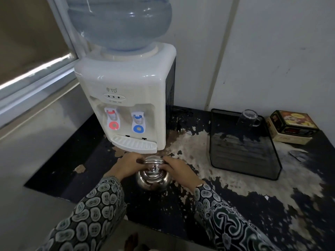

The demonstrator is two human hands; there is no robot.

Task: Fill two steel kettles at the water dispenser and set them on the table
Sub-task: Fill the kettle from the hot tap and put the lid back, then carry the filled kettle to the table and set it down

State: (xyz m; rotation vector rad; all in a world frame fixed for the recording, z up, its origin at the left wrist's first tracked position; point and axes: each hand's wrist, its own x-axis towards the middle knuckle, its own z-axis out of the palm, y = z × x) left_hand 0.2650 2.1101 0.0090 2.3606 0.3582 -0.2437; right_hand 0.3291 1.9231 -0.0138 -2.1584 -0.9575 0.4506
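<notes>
A round steel kettle (154, 180) with its lid on stands on the dark, peeling table (235, 205), just in front of the white water dispenser (126, 98). My left hand (127, 164) grips the left end of the kettle's handle. On the right side, my right hand (178, 169) holds the handle and lid rim. The dispenser has a red tap (112, 118) on the left, a blue tap (138, 122) on the right, and a white drip tray (134, 144) below. Only one kettle is in view.
A large water bottle (119, 22) tops the dispenser. A dark tray (243, 156) carrying an upturned glass mug (248, 118) sits to the right, with a printed tin box (291, 125) beyond it. A window frame (36, 80) runs along the left wall.
</notes>
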